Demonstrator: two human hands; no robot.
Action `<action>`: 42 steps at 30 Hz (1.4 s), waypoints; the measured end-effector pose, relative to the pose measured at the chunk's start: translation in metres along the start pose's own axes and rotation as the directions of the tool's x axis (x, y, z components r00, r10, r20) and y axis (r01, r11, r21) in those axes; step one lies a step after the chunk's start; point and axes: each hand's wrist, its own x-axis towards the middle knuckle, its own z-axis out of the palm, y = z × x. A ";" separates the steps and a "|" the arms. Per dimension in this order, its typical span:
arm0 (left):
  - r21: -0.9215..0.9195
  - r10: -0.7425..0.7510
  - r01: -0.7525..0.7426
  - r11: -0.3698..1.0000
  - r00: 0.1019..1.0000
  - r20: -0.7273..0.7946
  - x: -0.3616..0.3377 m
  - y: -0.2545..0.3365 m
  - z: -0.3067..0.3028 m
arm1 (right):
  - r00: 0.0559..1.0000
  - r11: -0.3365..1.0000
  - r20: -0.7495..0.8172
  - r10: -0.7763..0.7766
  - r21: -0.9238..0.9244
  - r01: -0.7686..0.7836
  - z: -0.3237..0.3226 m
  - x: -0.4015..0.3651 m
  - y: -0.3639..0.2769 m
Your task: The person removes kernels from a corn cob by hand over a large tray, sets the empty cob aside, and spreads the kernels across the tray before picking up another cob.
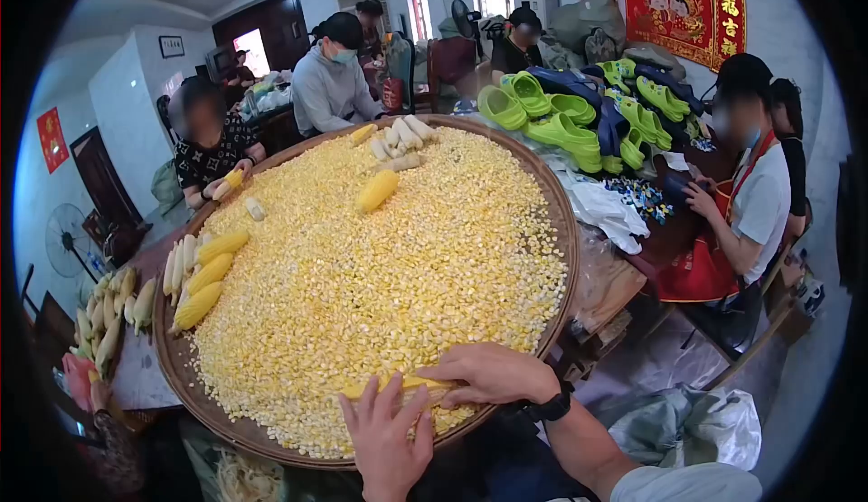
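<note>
A yellow ear of corn (409, 383) lies low over the loose kernels near the tray's front rim, between my two hands. My left hand (389, 434) has its fingers spread over the left part of the ear, gripping it from the near side. My right hand (493, 375), with a dark watch on the wrist, is closed round the ear's right end. Loose yellow kernels (362, 276) cover the large round woven tray (571, 258) beneath. How much of the ear is stripped is hidden by my fingers.
On the tray are full ears (210, 274), another ear (377, 191) and bare cobs (398, 140). Unhusked corn (107, 308) is piled at left. A person (212, 136) works an ear across the tray. Green clogs (565, 131) and a seated person (750, 195) are at right.
</note>
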 end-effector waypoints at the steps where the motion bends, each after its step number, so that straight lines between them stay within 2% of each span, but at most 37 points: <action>1: -0.012 -0.004 0.004 1.000 1.000 -0.004 0.000 0.001 0.000 | 1.000 1.000 0.005 0.005 -0.002 -0.005 -0.001 -0.001 -0.001; 5: -0.026 0.010 -0.011 1.000 0.999 -0.045 0.000 -0.001 -0.002 | 0.999 0.999 0.034 0.016 -0.029 -0.015 0.001 0.002 0.001; 8: -0.080 -0.037 0.033 0.996 0.998 -0.045 0.001 0.000 0.000 | 0.998 0.999 0.055 0.018 -0.031 -0.016 -0.001 0.003 0.001; 13: -0.071 -0.057 0.054 0.996 0.998 -0.040 0.002 0.002 -0.001 | 0.998 1.000 0.054 0.007 -0.021 -0.005 0.001 0.004 0.003; 19: -0.030 0.008 -0.009 0.999 0.998 -0.061 0.000 -0.001 0.000 | 1.000 1.000 -0.009 -0.005 0.014 0.005 0.003 0.001 0.002; 24: -0.057 -0.047 0.044 0.997 0.997 -0.060 0.000 0.001 -0.002 | 0.999 0.999 -0.027 -0.026 -0.022 0.025 0.007 0.002 0.005; 30: -0.012 -0.047 0.047 0.999 0.999 0.012 0.004 0.003 -0.005 | 0.999 1.000 -0.038 -0.015 0.005 0.015 0.005 0.002 0.002; 36: 0.072 0.025 -0.031 0.997 0.996 0.083 0.005 -0.001 -0.006 | 0.999 1.000 -0.047 -0.013 0.011 0.013 0.009 0.002 0.005; 42: 0.056 0.025 -0.030 0.998 0.996 0.085 0.005 -0.001 -0.006 | 1.000 1.000 0.009 -0.002 -0.015 0.002 0.006 0.003 0.006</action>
